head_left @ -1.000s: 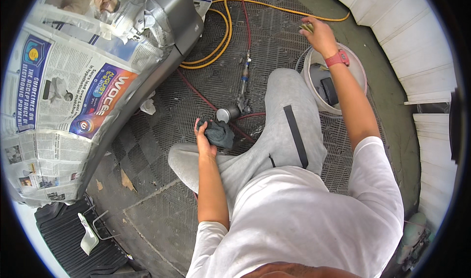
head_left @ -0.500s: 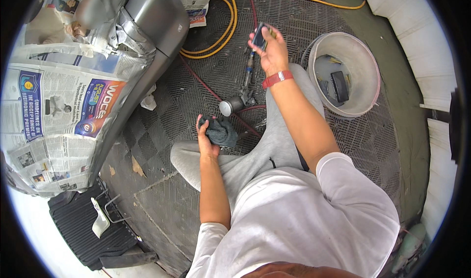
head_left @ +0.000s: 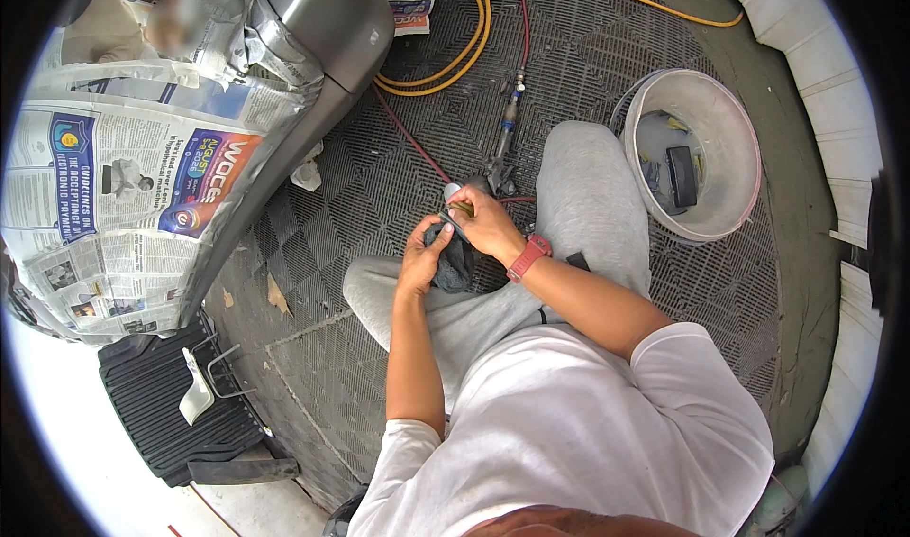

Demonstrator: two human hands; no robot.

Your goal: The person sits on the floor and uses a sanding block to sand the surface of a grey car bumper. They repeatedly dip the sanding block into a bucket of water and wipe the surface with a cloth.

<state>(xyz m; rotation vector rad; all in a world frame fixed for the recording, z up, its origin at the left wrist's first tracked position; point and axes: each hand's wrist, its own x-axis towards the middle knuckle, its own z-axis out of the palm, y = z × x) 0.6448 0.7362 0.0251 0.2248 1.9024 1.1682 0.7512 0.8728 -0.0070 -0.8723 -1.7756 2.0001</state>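
Note:
My left hand (head_left: 419, 258) is closed around a bunched dark grey-green cloth (head_left: 453, 262), just above my folded left leg. My right hand (head_left: 488, 224), with a red watch (head_left: 529, 256) on its wrist, meets the left at the cloth. Between its fingers is a small dark block with a yellowish side (head_left: 462, 209), held against the cloth's upper edge. My fingers partly cover the block, so its full shape is hidden. Just beyond both hands, an air tool with a metal cup (head_left: 502, 144) lies on the floor, joined to a red hose (head_left: 524, 25).
To the right stands a whitish bucket (head_left: 744, 182) holding cloudy water, a black rectangular block (head_left: 681, 177) and yellowish pieces. A grey car panel (head_left: 332, 25) masked with newspaper (head_left: 123, 177) fills the left. A yellow hose (head_left: 479, 39) curls beyond; a black ribbed stand (head_left: 152, 409) sits lower left.
My right hand has come down and left from near the bucket, bringing the small block to the cloth. My left hand still holds the cloth and has shifted slightly right.

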